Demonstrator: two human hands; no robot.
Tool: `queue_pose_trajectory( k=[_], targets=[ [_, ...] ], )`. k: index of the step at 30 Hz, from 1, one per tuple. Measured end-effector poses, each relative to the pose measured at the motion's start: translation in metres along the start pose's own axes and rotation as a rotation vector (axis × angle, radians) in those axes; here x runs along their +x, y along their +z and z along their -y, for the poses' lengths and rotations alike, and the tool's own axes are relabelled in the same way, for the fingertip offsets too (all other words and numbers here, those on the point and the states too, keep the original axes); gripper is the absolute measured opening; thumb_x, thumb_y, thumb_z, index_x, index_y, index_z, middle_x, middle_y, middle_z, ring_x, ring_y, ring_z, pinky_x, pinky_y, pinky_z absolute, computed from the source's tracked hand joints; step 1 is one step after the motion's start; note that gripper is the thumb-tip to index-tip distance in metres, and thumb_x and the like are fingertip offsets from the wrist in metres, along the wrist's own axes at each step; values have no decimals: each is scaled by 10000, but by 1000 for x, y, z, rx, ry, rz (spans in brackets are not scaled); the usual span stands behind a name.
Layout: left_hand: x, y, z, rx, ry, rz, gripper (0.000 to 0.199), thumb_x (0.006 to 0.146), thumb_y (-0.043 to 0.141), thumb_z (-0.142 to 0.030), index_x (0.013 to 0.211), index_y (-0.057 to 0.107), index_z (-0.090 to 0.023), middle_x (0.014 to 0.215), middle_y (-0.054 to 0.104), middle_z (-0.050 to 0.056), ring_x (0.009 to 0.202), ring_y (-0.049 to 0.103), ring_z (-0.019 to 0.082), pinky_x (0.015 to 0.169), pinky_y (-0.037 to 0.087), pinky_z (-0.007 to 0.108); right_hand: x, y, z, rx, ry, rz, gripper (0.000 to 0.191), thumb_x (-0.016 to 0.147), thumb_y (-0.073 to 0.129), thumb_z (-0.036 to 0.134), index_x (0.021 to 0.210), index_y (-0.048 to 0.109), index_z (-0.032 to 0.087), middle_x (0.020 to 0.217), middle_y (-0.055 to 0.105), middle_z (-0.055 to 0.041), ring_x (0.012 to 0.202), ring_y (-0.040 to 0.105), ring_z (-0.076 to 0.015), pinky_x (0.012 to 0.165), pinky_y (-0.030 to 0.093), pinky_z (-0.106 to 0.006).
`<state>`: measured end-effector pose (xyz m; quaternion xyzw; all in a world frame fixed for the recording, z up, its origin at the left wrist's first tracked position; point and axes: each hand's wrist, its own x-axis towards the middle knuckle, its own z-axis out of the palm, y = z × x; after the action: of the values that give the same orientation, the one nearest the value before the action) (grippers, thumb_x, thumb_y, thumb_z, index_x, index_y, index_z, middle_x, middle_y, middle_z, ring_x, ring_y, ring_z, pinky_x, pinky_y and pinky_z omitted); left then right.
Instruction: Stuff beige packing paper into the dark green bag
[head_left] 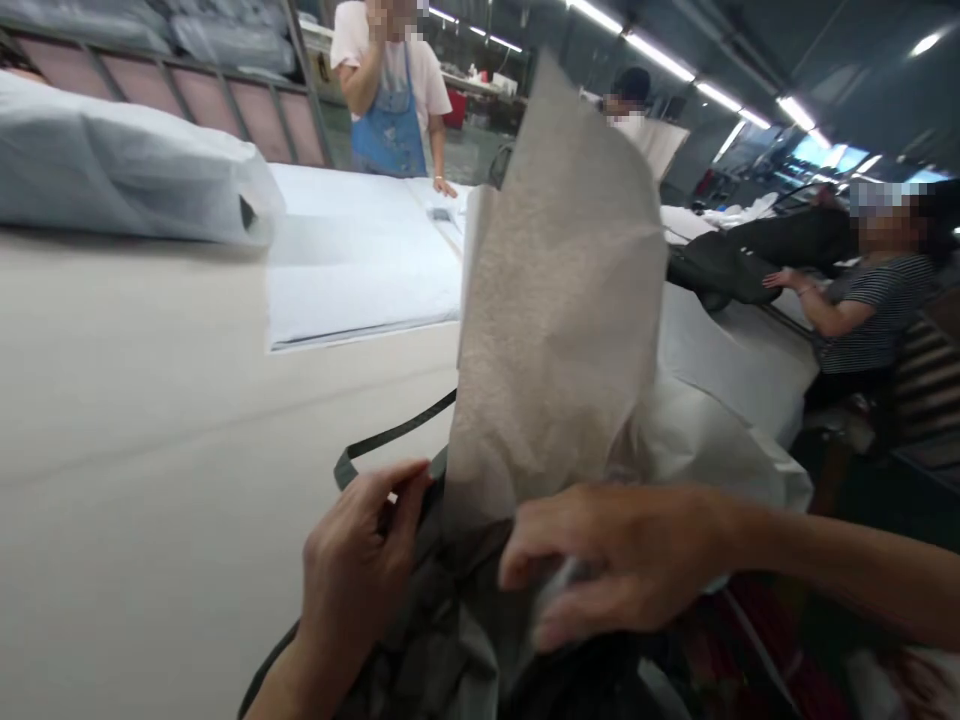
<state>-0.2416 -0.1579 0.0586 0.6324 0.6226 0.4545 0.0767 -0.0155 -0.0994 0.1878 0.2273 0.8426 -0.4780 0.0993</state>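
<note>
In the lower middle, my left hand is closed, thumb and fingertips pinching the edge of a dark fabric piece. A narrow dark green strap loops out just above those fingers. To the right, my right hand is blurred, its fingers curled over the dark fabric. Something small and greyish shows between its thumb and fingers, too smeared to name. A large beige-grey sheet panel stands upright behind both hands, its lower end meeting the dark fabric.
The pale worktable spreads to the left. White sheets and a bundled, plastic-like white roll lie on it. A person in a blue apron stands across. At right, another person's hand touches dark material.
</note>
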Motion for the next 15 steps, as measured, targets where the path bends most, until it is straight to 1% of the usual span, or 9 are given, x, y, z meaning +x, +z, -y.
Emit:
queue_pose_trajectory(
  k=[1,2,4,5,7,8,10,13,15],
  targets=[
    [-2,0,-1,-11,35,-3,117,986,585,-320,1036,668,-255,922,737,-13,794,712,169,754,540,263,-28,-3,10,147,82,-74,194,895,702,310,1036,694,177,953,687,-20,867,634,-130,780,477,-201],
    [-2,1,-1,-28,66,1,120,987,582,-321,1051,664,-262,949,732,-8,823,713,177,788,547,277,-54,-1,18,274,127,-86,157,925,639,338,900,682,189,864,658,-3,808,612,-123,741,464,-204],
    [-1,4,-2,-58,103,32,169,994,562,-338,1127,648,-277,1033,726,8,881,717,192,844,555,307,-98,15,23,420,227,-49,331,921,575,364,641,522,197,664,510,25,649,496,-109,658,413,-223],
    [1,5,-2,-62,107,52,213,996,552,-358,1179,635,-286,1097,720,20,916,719,203,845,561,318,-115,28,19,436,294,-56,370,903,568,361,594,449,196,615,443,30,603,440,-106,628,389,-233],
    [6,9,-1,-44,84,81,329,985,549,-430,1287,588,-306,1238,695,46,1005,720,241,803,581,333,-140,57,-4,446,478,-155,350,862,586,363,592,440,194,584,425,30,561,414,-103,584,365,-240],
    [9,11,0,-31,62,97,402,973,551,-475,1343,554,-317,1304,676,55,1053,715,266,768,593,339,-149,72,-20,465,593,-237,322,871,571,391,627,501,194,599,487,15,562,464,-113,568,373,-240],
    [16,14,1,-22,20,146,567,941,555,-565,1453,453,-343,1395,640,63,1132,698,315,681,611,344,-162,94,-55,439,747,-407,385,887,548,497,650,562,194,626,577,-22,565,539,-144,546,409,-251],
    [25,17,-2,-16,-14,239,776,901,553,-642,1568,255,-379,1469,586,65,1210,657,366,602,630,369,-172,105,-92,142,719,-625,401,867,571,581,697,662,230,680,655,-62,638,616,-204,585,483,-293],
    [29,19,-10,10,-33,269,813,890,547,-662,1581,216,-391,1504,549,74,1241,631,390,693,655,454,-174,100,-103,11,636,-730,328,820,635,588,835,734,276,791,709,-80,775,664,-249,655,522,-316]
  ],
)
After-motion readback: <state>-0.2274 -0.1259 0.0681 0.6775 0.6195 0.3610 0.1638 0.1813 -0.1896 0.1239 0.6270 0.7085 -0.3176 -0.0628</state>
